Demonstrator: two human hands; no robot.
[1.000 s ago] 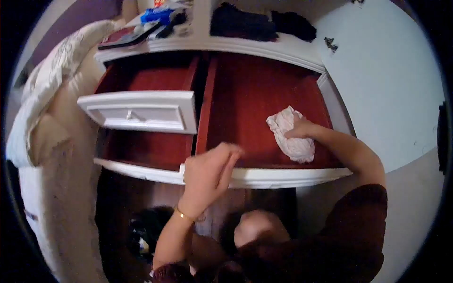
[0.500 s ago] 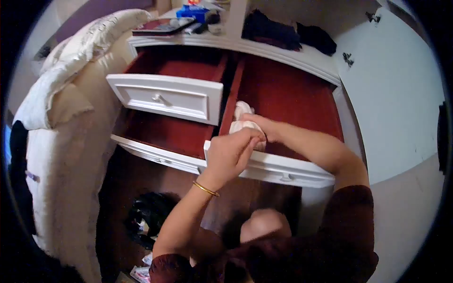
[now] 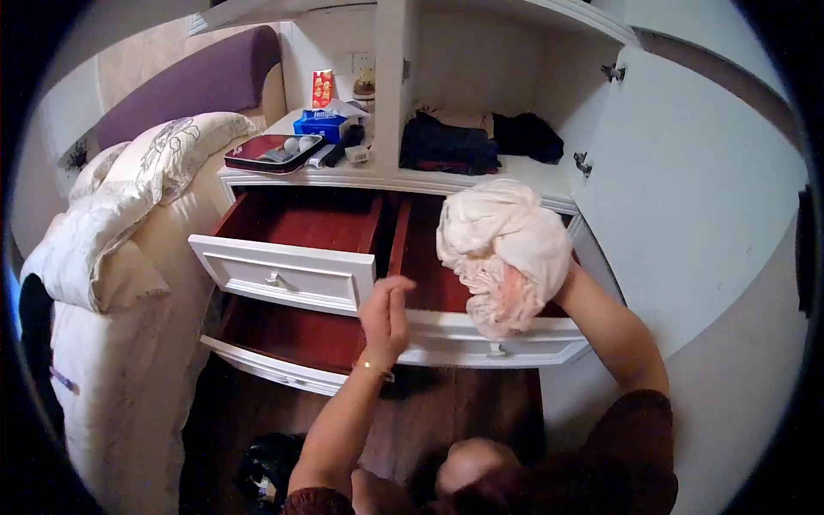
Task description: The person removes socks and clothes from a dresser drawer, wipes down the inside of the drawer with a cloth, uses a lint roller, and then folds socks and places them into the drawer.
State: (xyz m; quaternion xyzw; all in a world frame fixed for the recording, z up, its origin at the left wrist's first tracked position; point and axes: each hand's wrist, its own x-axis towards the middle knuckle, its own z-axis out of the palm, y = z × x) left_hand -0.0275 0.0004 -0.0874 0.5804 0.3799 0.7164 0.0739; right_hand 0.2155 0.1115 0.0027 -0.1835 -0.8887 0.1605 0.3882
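A big bunch of cloth above the open drawer

The right hand [image 3: 568, 285] is grasping a pale cloth [image 3: 502, 245]. Most of that hand is behind the cloth, so I cannot tell how its fingers are bent. The left hand [image 3: 388, 319] is let go and partly open, its fingers close together and a little bent. It is by the front left corner of the right drawer [image 3: 419, 270]; I cannot tell if it touches the wood.

The cloth is over the right part of that drawer, and it hides much of the red inside and some of the front edge. To the left, the upper drawer [image 3: 283, 276] is pulled out over the lower drawer [image 3: 296, 330] and hides its back. A dark red case [image 3: 268, 153] lies near the front left corner of the surface [image 3: 378, 177], with a blue packet [image 3: 322, 126] behind it. Dark clothes [image 3: 448, 144] lie in the cupboard behind the drawers. Its door [image 3: 687, 197] is open on the right.

The cloth is a lumpy bundle, a bit longer from back to front. Its crinkly end hangs toward the drawer's front edge.
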